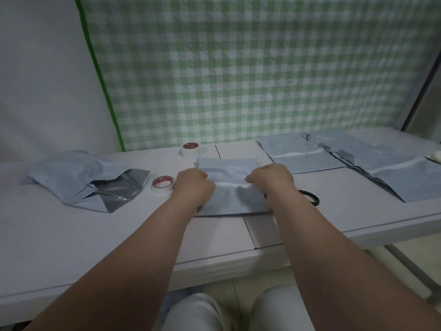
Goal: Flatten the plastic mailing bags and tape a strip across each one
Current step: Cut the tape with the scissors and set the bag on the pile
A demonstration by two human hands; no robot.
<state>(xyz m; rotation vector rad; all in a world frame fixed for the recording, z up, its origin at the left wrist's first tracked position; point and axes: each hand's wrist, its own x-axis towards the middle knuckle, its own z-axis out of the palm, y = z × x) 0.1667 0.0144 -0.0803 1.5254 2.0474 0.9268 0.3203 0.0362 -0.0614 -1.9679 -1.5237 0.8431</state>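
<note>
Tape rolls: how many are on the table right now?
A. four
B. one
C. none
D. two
D: the near roll lies beside the left hand, and the far roll lies behind the bag that both hands are on.

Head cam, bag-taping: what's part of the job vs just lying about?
Job: left hand, right hand, centre bag under them, white strip across it, near tape roll, far tape roll, crumpled bags left, taped bags right.
Lying about: black loop by the right arm, checked curtain, pale object at far right edge.
</note>
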